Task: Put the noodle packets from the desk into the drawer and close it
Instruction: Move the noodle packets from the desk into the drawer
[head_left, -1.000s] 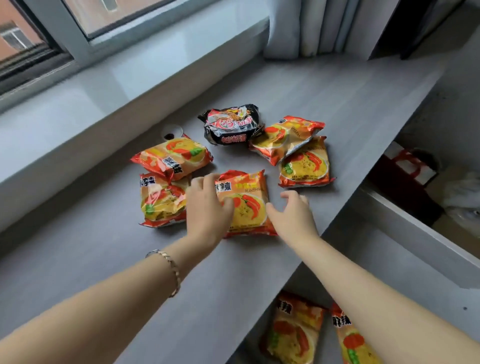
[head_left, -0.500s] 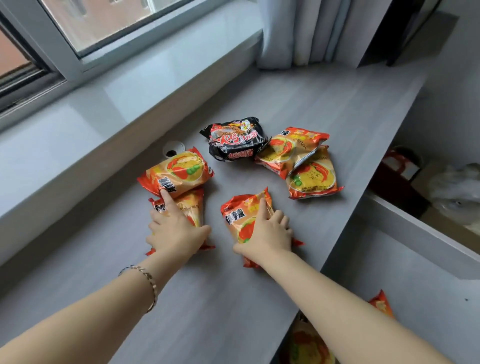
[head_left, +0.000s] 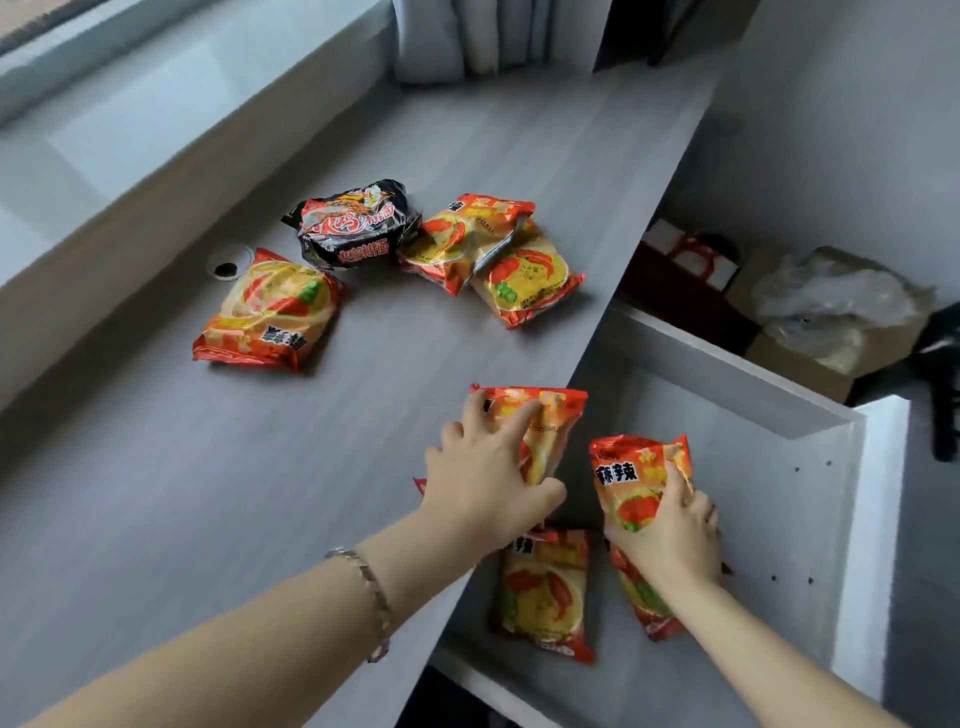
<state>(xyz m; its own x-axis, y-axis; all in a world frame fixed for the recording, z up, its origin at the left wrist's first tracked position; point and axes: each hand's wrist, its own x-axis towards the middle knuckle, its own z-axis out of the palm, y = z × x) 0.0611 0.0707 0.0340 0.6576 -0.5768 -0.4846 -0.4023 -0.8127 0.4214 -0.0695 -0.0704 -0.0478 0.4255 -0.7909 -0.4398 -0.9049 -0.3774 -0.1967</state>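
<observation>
My left hand (head_left: 483, 478) grips an orange noodle packet (head_left: 548, 415) at the desk's right edge, over the open drawer (head_left: 779, 499). My right hand (head_left: 670, 535) holds a second orange packet (head_left: 634, 478) above the drawer's inside. Flat on the drawer floor lies another orange packet (head_left: 545, 587), and one more (head_left: 649, 608) shows partly under my right wrist. On the grey desk (head_left: 260, 493) rest an orange packet (head_left: 270, 312) at the left, a black packet (head_left: 353, 226) behind it, and two overlapping orange packets (head_left: 462, 239) (head_left: 530, 280).
A window sill (head_left: 130, 130) runs along the left and curtains (head_left: 467, 36) hang at the back. Beyond the drawer's far wall sit a dark red bag (head_left: 680, 286) and a cardboard box with plastic wrap (head_left: 831, 312). A round cable hole (head_left: 227, 268) lies by the sill.
Both hands have lifted a packet each off the desk and carried them right to the open drawer. The view has swung right and down toward the drawer.
</observation>
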